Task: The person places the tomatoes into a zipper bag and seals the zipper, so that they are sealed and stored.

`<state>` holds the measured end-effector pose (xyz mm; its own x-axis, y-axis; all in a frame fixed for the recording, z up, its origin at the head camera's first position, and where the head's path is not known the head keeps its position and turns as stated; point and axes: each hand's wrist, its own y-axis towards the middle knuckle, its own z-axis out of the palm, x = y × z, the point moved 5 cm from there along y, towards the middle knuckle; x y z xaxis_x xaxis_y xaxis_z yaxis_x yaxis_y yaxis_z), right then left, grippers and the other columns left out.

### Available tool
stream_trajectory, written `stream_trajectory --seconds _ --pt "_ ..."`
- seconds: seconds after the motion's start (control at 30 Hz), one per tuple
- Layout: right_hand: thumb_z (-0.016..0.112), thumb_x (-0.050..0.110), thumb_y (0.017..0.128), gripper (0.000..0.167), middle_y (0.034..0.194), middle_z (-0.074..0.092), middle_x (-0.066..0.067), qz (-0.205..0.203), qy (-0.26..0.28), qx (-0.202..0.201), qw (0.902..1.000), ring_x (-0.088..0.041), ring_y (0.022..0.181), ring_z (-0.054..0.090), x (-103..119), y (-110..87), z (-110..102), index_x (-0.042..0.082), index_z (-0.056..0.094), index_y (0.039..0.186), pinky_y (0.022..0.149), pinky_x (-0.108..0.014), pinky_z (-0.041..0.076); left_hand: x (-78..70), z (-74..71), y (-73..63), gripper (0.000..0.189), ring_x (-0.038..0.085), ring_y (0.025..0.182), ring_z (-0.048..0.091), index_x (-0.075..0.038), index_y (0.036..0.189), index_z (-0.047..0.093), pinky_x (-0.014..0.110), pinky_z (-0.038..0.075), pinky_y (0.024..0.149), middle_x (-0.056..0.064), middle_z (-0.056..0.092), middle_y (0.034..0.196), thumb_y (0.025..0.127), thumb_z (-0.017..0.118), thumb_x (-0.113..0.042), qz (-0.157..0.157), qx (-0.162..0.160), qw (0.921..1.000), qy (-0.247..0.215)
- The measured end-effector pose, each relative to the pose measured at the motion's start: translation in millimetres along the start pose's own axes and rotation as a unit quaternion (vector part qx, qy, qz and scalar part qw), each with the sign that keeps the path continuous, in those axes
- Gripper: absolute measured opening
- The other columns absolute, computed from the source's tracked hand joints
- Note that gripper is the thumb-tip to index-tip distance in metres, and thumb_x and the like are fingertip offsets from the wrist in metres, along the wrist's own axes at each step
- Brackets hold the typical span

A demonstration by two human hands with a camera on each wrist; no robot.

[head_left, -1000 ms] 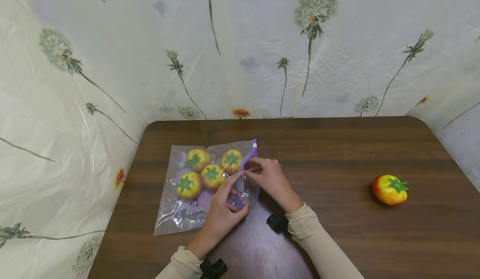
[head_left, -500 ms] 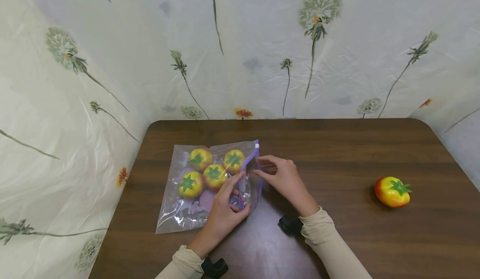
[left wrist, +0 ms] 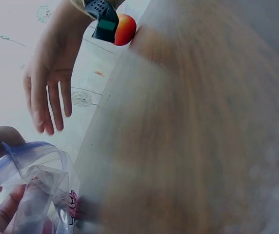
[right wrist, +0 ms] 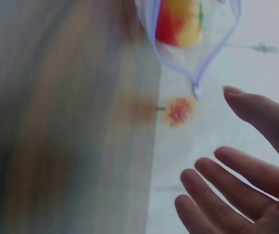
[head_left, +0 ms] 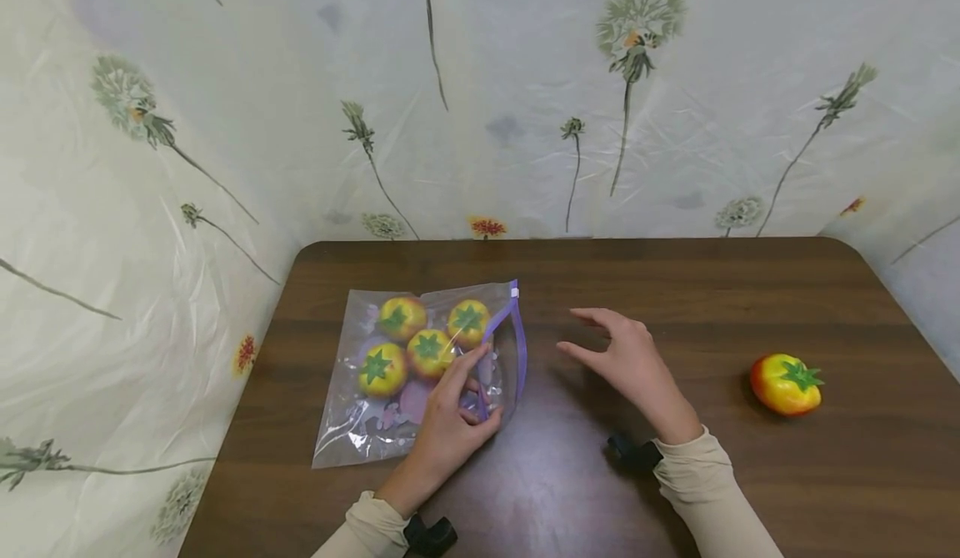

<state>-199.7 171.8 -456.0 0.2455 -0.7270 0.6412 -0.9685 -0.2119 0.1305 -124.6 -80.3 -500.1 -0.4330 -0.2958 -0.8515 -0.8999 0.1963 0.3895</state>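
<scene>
A clear zip bag (head_left: 336, 441) with a purple zip edge lies at the table's left, its mouth facing right and spread apart. Several yellow-red toy fruits (head_left: 382, 370) with green leafy caps are inside. My left hand (head_left: 446, 437) pinches the near layer of the bag's mouth; in the left wrist view, its thumb and fingers are around the plastic bag (left wrist: 42, 161). To the right of the bag, my right hand (head_left: 633, 366) is in the air, fingers spread and holding nothing. Another toy fruit (head_left: 785, 384) lies farther right on the table.
The dark wooden table (head_left: 675, 283) has a far edge against a wall covering (head_left: 495, 124) printed with dandelions. A black wrist camera (head_left: 429, 535) sits on my left wrist, and another black camera (head_left: 633, 453) on my right.
My right hand has let go of the bag's zip edge and moved right, away from the bag. The left hand keeps its grip in the same place.
</scene>
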Motion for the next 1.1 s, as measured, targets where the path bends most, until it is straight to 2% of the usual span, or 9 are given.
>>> stream_trajectory --seconds 0.23,0.4,0.5,0.57,0.77,0.87,0.9,0.93,1.1 --pt "0.079 0.041 0.091 0.061 0.139 0.065 -0.020 0.010 -0.035 0.039 0.9986 -0.044 0.129 0.059 -22 -10.8 -34 0.005 0.065 0.138 0.106 -0.064 0.048 -1.0 0.4 -0.1 0.087 0.020 0.089 0.064 -0.013 0.152 0.047 0.017 0.058 0.054 0.018 0.058 0.135 0.076 0.083 0.007 0.004 -0.001 1.0000 0.001" --pt "0.076 0.047 0.092 0.068 0.145 0.059 -0.026 0.031 -0.057 0.081 0.9945 -0.049 0.135 0.051 -40 -18.9 -58 0.004 0.060 0.142 0.109 -0.070 0.042 -0.5 0.4 0.5 0.088 0.020 0.090 0.065 -0.016 0.153 0.047 0.017 0.058 0.054 0.018 0.058 0.136 0.076 0.084 0.006 0.001 0.000 1.0000 0.001" --pt "0.075 0.050 0.092 0.074 0.147 0.055 -0.029 0.048 -0.077 0.089 0.9919 -0.052 0.137 0.047 -51 -22.0 -72 0.003 0.056 0.145 0.108 -0.072 0.041 0.2 0.2 0.7 0.089 0.021 0.089 0.065 -0.016 0.153 0.047 0.016 0.058 0.054 0.018 0.058 0.136 0.075 0.084 0.006 0.007 -0.002 1.0000 0.003" --pt "0.075 0.051 0.091 0.077 0.147 0.053 -0.031 0.059 -0.090 0.086 0.9905 -0.054 0.136 0.046 -58 -24.4 -81 0.002 0.055 0.146 0.107 -0.075 0.039 0.3 0.5 0.5 0.088 0.020 0.088 0.065 -0.015 0.153 0.047 0.016 0.058 0.053 0.019 0.058 0.135 0.076 0.083 0.007 0.012 -0.002 0.9999 0.006" --pt "0.073 0.056 0.091 0.081 0.149 0.050 -0.033 0.081 -0.105 0.068 0.9888 -0.057 0.135 0.044 -75 -36.3 -103 0.003 0.053 0.149 0.100 -0.076 0.041 0.8 1.0 0.3 0.089 0.019 0.090 0.064 -0.018 0.153 0.046 0.017 0.058 0.054 0.018 0.058 0.134 0.076 0.083 0.007 0.000 0.001 1.0000 -0.001" --pt "0.073 0.056 0.090 0.081 0.151 0.049 -0.032 0.094 -0.096 0.052 0.9896 -0.057 0.134 0.044 -86 -45.8 -114 0.006 0.051 0.151 0.097 -0.076 0.042 0.2 1.0 0.6 0.089 0.022 0.089 0.065 -0.018 0.153 0.047 0.017 0.058 0.054 0.018 0.058 0.135 0.076 0.084 0.008 0.000 -0.001 1.0000 -0.003" --pt "0.074 0.056 0.090 0.081 0.152 0.049 -0.032 0.097 -0.093 0.044 0.9899 -0.055 0.129 0.050 -90 -49.1 -117 0.007 0.051 0.151 0.095 -0.075 0.043 -0.2 0.8 0.7 0.089 0.023 0.089 0.065 -0.018 0.152 0.047 0.017 0.058 0.054 0.018 0.058 0.135 0.075 0.084 0.008 0.002 -0.002 1.0000 -0.004" --pt "0.075 0.056 0.090 0.081 0.152 0.049 -0.031 0.101 -0.090 0.036 0.9901 -0.055 0.129 0.050 -94 -52.4 -120 0.009 0.052 0.151 0.095 -0.074 0.043 -0.6 0.7 0.8 0.089 0.024 0.089 0.065 -0.017 0.152 0.047 0.017 0.058 0.053 0.018 0.058 0.135 0.075 0.084 0.009 0.003 -0.004 1.0000 -0.004" --pt "0.078 0.053 0.088 0.080 0.156 0.045 -0.030 0.125 -0.069 0.003 0.9898 -0.057 0.134 0.045 -115 -71.0 -134 0.014 0.050 0.153 0.096 -0.077 0.038 -2.7 0.3 1.0 0.088 0.029 0.087 0.066 -0.013 0.151 0.048 0.018 0.058 0.052 0.018 0.058 0.136 0.074 0.084 0.010 0.007 -0.009 0.9999 -0.012"
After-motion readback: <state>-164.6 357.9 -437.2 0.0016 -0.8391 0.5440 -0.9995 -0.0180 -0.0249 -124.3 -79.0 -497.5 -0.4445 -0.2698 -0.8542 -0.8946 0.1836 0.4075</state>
